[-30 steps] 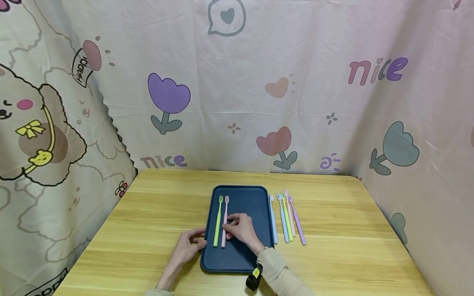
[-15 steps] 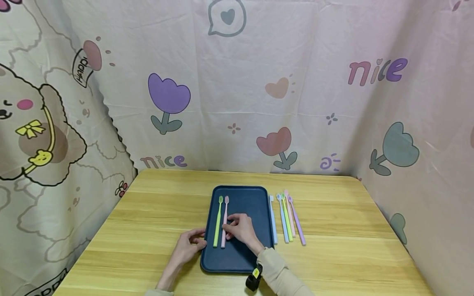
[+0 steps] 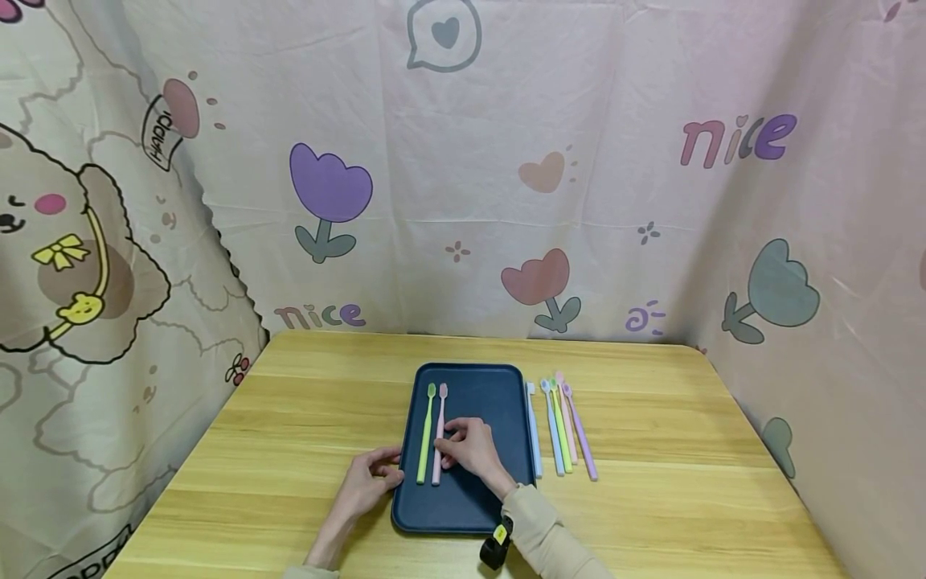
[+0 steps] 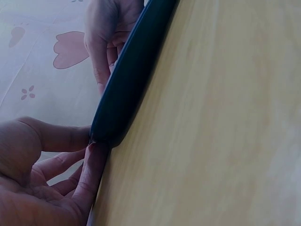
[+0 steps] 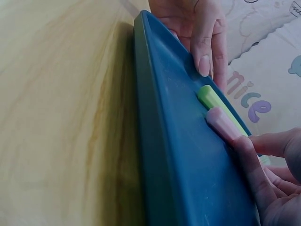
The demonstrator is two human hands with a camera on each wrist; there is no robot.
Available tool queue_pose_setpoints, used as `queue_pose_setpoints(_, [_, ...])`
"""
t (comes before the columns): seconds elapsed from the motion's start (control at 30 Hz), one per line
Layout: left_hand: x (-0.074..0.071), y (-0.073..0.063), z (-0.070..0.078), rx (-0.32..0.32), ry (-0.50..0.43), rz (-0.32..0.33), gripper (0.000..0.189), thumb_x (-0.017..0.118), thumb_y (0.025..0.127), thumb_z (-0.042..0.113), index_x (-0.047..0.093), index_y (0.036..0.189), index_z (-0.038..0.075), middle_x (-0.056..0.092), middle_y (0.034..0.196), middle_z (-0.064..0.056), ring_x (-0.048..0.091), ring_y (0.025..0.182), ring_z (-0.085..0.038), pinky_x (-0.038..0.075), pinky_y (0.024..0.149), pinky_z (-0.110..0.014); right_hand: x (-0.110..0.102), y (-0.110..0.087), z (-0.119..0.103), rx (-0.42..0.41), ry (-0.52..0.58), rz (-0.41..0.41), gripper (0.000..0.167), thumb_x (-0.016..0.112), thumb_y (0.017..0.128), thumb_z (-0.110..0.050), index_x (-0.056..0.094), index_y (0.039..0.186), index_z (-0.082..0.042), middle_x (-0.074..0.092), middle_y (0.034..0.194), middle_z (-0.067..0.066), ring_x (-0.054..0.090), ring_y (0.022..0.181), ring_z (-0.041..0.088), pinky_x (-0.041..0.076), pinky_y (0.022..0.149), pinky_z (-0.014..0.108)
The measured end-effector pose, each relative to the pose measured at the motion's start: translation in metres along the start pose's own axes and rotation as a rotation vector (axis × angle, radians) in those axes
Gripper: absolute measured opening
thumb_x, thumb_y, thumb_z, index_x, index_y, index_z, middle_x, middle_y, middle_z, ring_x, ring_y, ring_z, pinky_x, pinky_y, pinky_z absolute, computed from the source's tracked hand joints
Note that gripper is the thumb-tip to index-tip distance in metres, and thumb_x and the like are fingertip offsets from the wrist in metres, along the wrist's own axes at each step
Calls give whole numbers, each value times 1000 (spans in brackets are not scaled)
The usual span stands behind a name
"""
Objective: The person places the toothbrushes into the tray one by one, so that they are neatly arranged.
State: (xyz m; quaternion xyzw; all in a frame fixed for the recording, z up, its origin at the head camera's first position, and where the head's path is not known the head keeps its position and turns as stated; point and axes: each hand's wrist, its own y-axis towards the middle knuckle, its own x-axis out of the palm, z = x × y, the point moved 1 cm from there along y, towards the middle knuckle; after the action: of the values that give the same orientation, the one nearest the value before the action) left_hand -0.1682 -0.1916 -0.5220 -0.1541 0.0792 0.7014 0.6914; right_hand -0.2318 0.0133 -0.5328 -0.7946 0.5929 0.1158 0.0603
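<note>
A dark blue tray [image 3: 463, 511] lies on the wooden table. On its left side a green toothbrush [image 3: 424, 438] and a pink toothbrush [image 3: 437, 466] lie side by side, heads toward the far end. My right hand [image 3: 473, 447] pinches the pink toothbrush's handle between thumb and finger, low over the tray. At the tray's left side, my left hand [image 3: 365, 482] holds the rim; in the left wrist view its thumb and finger [image 4: 91, 172] meet on the tray's edge. The right wrist view shows the handle ends close together, the pink one [image 5: 223, 123] under my right fingertips.
Right of the tray, a light blue toothbrush [image 3: 534, 430] lies along its edge. Beside that, several more toothbrushes in blue, green, pink and purple [image 3: 581, 434] fan out on the table [image 3: 665, 466]. A printed curtain [image 3: 448, 265] hangs behind the table.
</note>
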Motion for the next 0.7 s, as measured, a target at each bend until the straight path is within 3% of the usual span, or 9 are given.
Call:
queue_pose_setpoints(0.2, [0,0,0,-3,3,4,42,70,81,-8,65,123,-10,71,109,-21,59,76,-12,47,65,-19,0,-1,-1,4,20,-4,36,72,89,-8,65,118,10,74,76,18,70,53,16,58,53,31])
queue_pose_setpoints(0.4, [0,1,-1,8,14,17,42,71,81,-9,65,123,-11,71,108,-22,58,75,-12,45,64,-19,-7,-5,-3,-22,24,-14,36,71,91,-12,65,120,9,74,79,19,70,56,17,59,56,31])
queue_pose_setpoints(0.7, [1,1,-1,1,18,23,43,71,80,-9,65,123,-11,71,109,-21,58,75,-11,45,65,-18,-44,-20,-8,-89,43,61,31,70,92,-8,66,117,10,70,86,31,66,56,13,58,55,33])
